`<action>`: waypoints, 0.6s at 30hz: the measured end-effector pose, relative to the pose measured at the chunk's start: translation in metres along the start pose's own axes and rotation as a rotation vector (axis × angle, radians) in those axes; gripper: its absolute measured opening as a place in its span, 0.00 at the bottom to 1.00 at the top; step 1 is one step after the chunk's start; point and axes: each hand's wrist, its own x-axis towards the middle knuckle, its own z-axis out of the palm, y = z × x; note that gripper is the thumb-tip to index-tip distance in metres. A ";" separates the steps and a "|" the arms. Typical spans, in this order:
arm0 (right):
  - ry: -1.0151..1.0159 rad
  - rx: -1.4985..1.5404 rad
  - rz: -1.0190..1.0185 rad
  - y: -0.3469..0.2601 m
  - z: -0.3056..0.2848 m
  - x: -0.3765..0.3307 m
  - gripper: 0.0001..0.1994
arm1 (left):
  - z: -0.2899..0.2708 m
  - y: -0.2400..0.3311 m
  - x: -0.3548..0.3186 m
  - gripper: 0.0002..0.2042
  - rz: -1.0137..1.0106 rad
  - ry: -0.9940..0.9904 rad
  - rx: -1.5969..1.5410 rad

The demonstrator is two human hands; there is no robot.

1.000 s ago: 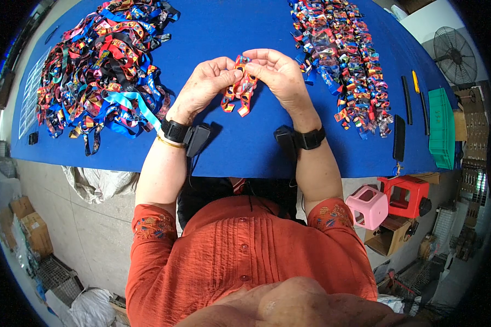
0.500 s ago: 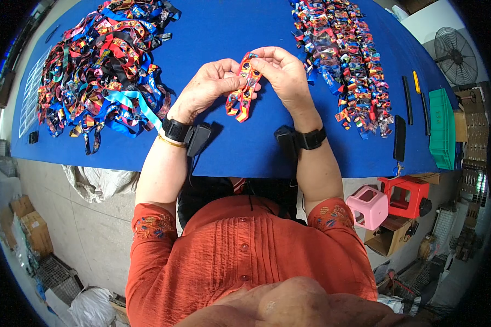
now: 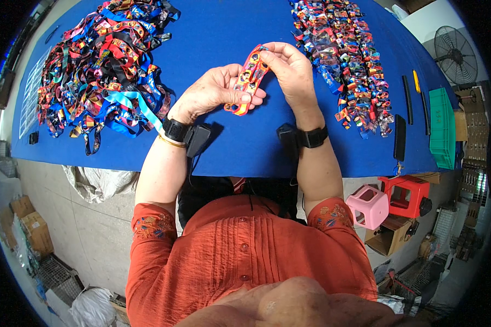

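Above the blue table [image 3: 229,152], the left hand [image 3: 215,92] pinches the lower end of a folded red-orange printed ribbon [image 3: 249,79] and the right hand [image 3: 292,71] its top, seemingly mid-fold; squaring the layers likely needs steady pinches.

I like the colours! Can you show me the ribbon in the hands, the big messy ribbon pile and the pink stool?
ribbon [image 3: 249,76], head view, its middle.
messy ribbon pile [image 3: 101,60], head view, its centre.
pink stool [image 3: 369,206], head view, its side.

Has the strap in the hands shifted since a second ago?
Yes. The folded strap, held by both hands, now stretches out longer and reaches farther up the blue table.
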 end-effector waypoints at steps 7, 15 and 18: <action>0.038 -0.001 -0.021 -0.002 -0.007 0.002 0.09 | 0.005 0.002 -0.002 0.29 -0.037 -0.107 0.002; 0.045 0.012 0.013 -0.004 -0.007 0.001 0.08 | 0.008 0.006 -0.005 0.30 -0.068 -0.206 0.039; 0.035 -0.003 0.024 -0.005 -0.006 0.000 0.09 | 0.007 0.004 -0.004 0.31 -0.084 -0.236 0.038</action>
